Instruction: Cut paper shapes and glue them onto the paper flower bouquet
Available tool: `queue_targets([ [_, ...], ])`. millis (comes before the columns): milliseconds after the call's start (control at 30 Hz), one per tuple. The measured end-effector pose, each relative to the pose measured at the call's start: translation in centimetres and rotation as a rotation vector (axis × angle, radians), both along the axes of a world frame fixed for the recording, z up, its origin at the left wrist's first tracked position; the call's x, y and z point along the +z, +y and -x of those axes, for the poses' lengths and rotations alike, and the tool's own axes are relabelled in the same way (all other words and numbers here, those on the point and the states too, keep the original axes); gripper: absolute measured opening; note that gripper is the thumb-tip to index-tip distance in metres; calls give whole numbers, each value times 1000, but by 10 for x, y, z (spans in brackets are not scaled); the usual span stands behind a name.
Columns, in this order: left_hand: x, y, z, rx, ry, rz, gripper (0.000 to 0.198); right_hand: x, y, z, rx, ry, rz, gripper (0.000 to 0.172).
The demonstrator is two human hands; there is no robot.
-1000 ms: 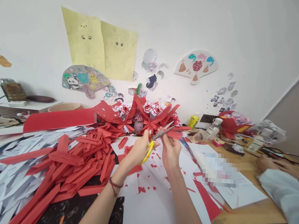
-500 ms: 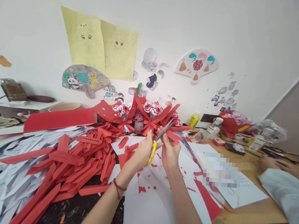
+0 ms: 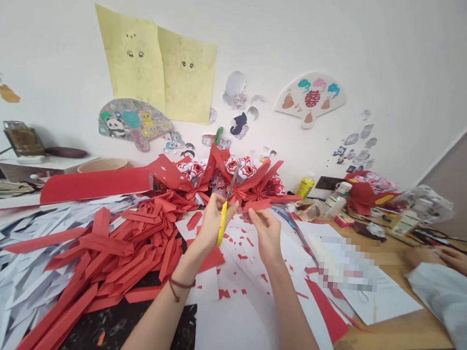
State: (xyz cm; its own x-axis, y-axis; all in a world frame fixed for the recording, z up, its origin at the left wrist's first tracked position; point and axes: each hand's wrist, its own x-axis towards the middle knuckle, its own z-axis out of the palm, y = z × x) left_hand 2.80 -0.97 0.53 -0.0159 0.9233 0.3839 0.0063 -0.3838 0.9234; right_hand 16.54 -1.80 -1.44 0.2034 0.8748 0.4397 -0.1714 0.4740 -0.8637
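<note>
My left hand (image 3: 209, 219) had the scissors (image 3: 226, 207) in it, and they pointed up and away from me. Just to their right, my right hand (image 3: 267, 234) had a small paper piece (image 3: 257, 205) between its fingers. Little scraps (image 3: 247, 251) lay on the table (image 3: 407, 329) under both hands. A big pile of folded strips (image 3: 130, 248) lay to my left. The paper flowers (image 3: 239, 173) stood behind my hands, by the wall. A bottle (image 3: 305, 185) stood to their right. Another person's hands (image 3: 441, 259) rested at the far right.

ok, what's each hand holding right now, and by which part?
Left hand grips the scissors by the yellow handles, blades pointing up. Right hand pinches a red paper piece at its near edge.
</note>
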Motion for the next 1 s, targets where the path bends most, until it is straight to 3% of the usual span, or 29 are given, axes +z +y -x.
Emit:
queue_targets([
  [233, 5, -4, 2, -147, -96, -50, 38, -1, -2, 0, 1, -117, -33, 22],
  [533, 6, -4, 4, -146, -19, -56, 39, 1, -3, 1, 30, -79, 9, 26],
  [667, 7, -3, 19, -152, 241, -113, 34, 0, 0, -4, -52, -19, -18, 27],
  [800, 11, -3, 36, -50, 625, -135, 36, 2, 1, -9, -71, 13, -54, 27],
  [1000, 12, -5, 39, -95, 804, -119, 31, 3, 1, -14, 3, 15, -93, 28],
])
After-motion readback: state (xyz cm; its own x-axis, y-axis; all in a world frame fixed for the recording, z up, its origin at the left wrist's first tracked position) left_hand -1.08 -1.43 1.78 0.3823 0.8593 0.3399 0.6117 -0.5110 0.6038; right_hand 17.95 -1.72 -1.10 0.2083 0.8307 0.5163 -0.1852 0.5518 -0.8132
